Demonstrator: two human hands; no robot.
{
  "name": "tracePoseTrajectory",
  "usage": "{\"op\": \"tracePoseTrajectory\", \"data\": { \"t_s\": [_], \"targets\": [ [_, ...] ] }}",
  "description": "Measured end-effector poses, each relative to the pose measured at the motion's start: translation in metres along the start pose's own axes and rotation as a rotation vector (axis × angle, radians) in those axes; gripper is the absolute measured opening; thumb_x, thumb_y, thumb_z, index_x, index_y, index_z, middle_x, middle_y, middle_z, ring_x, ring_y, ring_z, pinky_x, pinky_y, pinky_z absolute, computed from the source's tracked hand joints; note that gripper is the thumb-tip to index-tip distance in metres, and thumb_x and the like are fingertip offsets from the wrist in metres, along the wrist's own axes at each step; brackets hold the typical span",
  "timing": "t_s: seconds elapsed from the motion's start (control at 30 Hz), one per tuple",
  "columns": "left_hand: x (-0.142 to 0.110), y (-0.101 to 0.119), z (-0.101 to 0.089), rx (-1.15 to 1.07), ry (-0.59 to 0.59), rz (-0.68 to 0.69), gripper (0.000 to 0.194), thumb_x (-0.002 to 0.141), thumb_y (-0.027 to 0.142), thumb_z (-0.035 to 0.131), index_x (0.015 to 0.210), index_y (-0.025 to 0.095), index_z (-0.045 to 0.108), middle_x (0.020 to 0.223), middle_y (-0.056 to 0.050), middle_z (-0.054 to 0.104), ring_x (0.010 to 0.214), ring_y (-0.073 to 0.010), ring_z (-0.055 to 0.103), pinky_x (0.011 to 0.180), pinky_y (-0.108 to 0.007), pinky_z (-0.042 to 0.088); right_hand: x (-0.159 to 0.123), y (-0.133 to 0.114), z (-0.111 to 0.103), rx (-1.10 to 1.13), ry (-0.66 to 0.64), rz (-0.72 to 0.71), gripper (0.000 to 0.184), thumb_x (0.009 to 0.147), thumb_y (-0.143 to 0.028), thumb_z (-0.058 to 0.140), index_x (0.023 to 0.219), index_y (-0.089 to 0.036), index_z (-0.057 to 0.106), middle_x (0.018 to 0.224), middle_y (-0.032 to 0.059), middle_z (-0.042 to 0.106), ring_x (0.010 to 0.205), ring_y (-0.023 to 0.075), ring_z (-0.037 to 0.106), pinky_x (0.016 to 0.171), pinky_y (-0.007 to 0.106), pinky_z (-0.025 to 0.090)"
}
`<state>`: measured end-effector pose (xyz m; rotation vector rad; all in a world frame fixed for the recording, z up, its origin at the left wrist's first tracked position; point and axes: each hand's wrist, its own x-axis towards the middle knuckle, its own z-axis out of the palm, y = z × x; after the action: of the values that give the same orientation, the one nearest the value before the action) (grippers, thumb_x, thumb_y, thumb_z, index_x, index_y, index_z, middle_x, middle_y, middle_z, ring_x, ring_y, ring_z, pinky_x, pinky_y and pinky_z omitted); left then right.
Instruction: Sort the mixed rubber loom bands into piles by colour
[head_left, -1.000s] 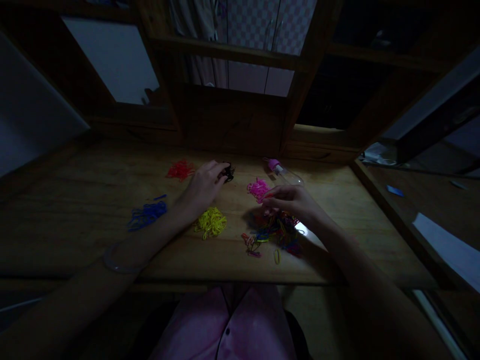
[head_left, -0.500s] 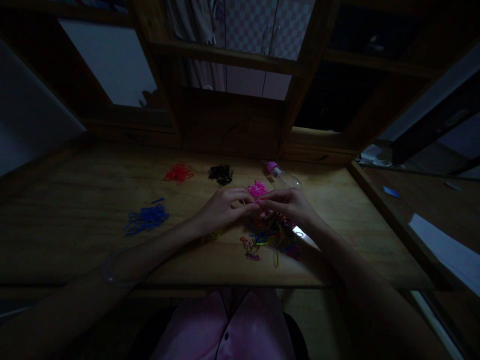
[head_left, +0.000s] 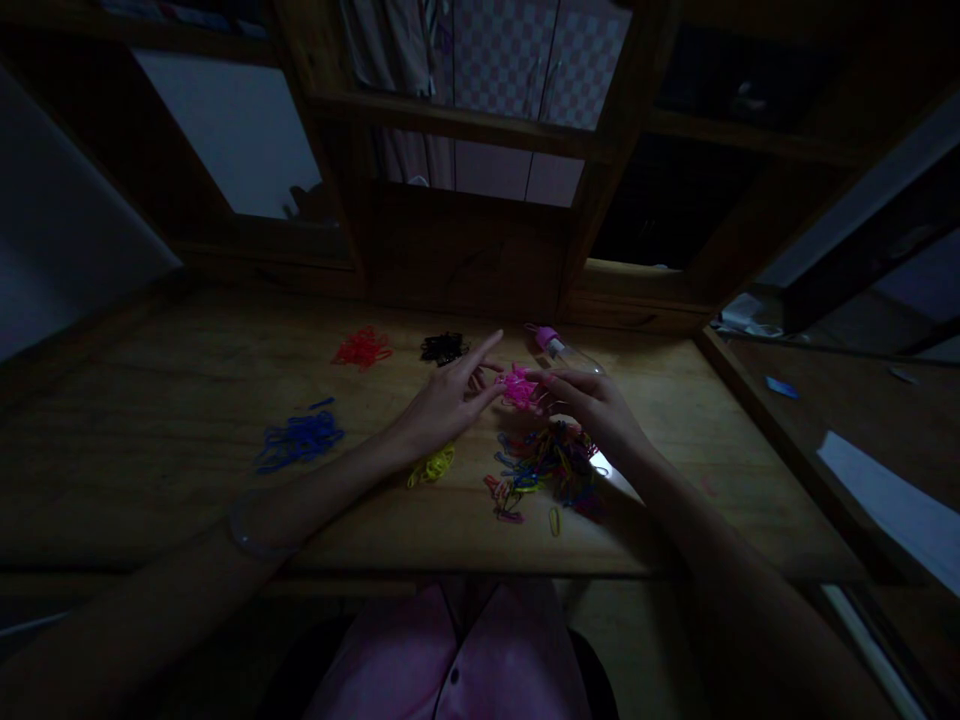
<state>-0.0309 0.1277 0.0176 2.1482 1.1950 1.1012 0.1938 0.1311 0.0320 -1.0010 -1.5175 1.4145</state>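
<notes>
A pile of pink rubber bands (head_left: 516, 388) lies on the wooden desk between my two hands. My left hand (head_left: 450, 397) is at its left side, fingers spread, with nothing seen in it. On the other side, my right hand (head_left: 581, 398) reaches over the pile's right edge, fingers apart and curved. Below the right hand sits a mixed heap of coloured rubber bands (head_left: 551, 462). Yellow rubber bands (head_left: 433, 466) lie just under my left wrist. Black rubber bands (head_left: 442, 347) are behind the left hand, partly covered by it.
Red rubber bands (head_left: 363, 348) and blue rubber bands (head_left: 300, 438) lie in separate piles to the left. A clear bottle with a pink cap (head_left: 547, 338) rests behind my right hand. Wooden shelving (head_left: 465, 245) stands along the back. White paper (head_left: 885, 500) lies at the right.
My hands were close together with fingertips pinched over the pink pile. They have moved apart, the left fingers have spread, and more of the pink and mixed bands shows.
</notes>
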Motion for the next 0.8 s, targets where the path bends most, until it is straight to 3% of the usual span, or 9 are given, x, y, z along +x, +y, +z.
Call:
{"op": "tracePoseTrajectory", "data": {
  "t_s": [0.1, 0.2, 0.3, 0.4, 0.63, 0.8],
  "targets": [
    [-0.002, 0.007, -0.003, -0.005, 0.002, 0.112, 0.06, 0.088, 0.035, 0.066, 0.143, 0.026, 0.045, 0.118, -0.007, 0.064, 0.095, -0.0162, 0.062, 0.091, -0.033, 0.05, -0.002, -0.004, 0.004, -0.055, -0.097, -0.013, 0.031, 0.088, -0.046, 0.064, 0.094, -0.017, 0.075, 0.079, 0.0039, 0.069, 0.067, 0.0136, 0.063, 0.067, 0.028, 0.05],
    [-0.005, 0.012, -0.005, -0.059, -0.067, 0.227, 0.053, 0.086, 0.034, 0.069, 0.136, 0.026, 0.053, 0.114, -0.007, 0.064, 0.094, -0.0162, 0.063, 0.09, -0.033, 0.051, -0.004, -0.007, 0.007, -0.166, -0.177, -0.019, 0.035, 0.09, -0.048, 0.061, 0.083, -0.016, 0.074, 0.072, 0.0028, 0.068, 0.062, 0.0126, 0.06, 0.06, 0.025, 0.047],
    [-0.008, 0.014, -0.006, -0.121, -0.105, 0.326, 0.035, 0.091, 0.027, 0.063, 0.126, 0.025, 0.063, 0.113, -0.007, 0.066, 0.096, -0.0156, 0.064, 0.088, -0.031, 0.052, -0.006, -0.007, 0.008, -0.247, -0.23, -0.001, 0.038, 0.09, -0.048, 0.06, 0.075, -0.015, 0.072, 0.061, 0.0004, 0.062, 0.054, 0.0109, 0.054, 0.053, 0.023, 0.04],
    [-0.01, 0.015, -0.01, -0.139, -0.106, 0.342, 0.025, 0.095, 0.02, 0.055, 0.114, 0.024, 0.07, 0.107, -0.006, 0.07, 0.099, -0.016, 0.065, 0.088, -0.029, 0.053, -0.008, -0.007, 0.007, -0.264, -0.274, 0.031, 0.038, 0.089, -0.05, 0.061, 0.074, -0.016, 0.071, 0.056, -0.0017, 0.056, 0.051, 0.0102, 0.049, 0.051, 0.023, 0.036],
    [-0.01, 0.014, -0.013, -0.089, -0.064, 0.323, 0.02, 0.092, 0.023, 0.061, 0.107, 0.022, 0.074, 0.099, -0.006, 0.072, 0.094, -0.0162, 0.067, 0.084, -0.029, 0.054, -0.01, -0.011, 0.009, -0.197, -0.346, 0.028, 0.038, 0.09, -0.05, 0.061, 0.081, -0.016, 0.072, 0.062, 0.0001, 0.06, 0.053, 0.0103, 0.048, 0.051, 0.023, 0.036],
    [-0.01, 0.019, -0.01, -0.081, -0.032, 0.378, 0.036, 0.089, 0.023, 0.065, 0.125, 0.019, 0.065, 0.112, -0.009, 0.069, 0.103, -0.0173, 0.065, 0.092, -0.031, 0.053, -0.01, -0.014, 0.012, -0.17, -0.263, -0.016, 0.041, 0.091, -0.052, 0.057, 0.074, -0.016, 0.068, 0.067, 0.0014, 0.061, 0.058, 0.0118, 0.05, 0.055, 0.025, 0.039]
  ]
}}
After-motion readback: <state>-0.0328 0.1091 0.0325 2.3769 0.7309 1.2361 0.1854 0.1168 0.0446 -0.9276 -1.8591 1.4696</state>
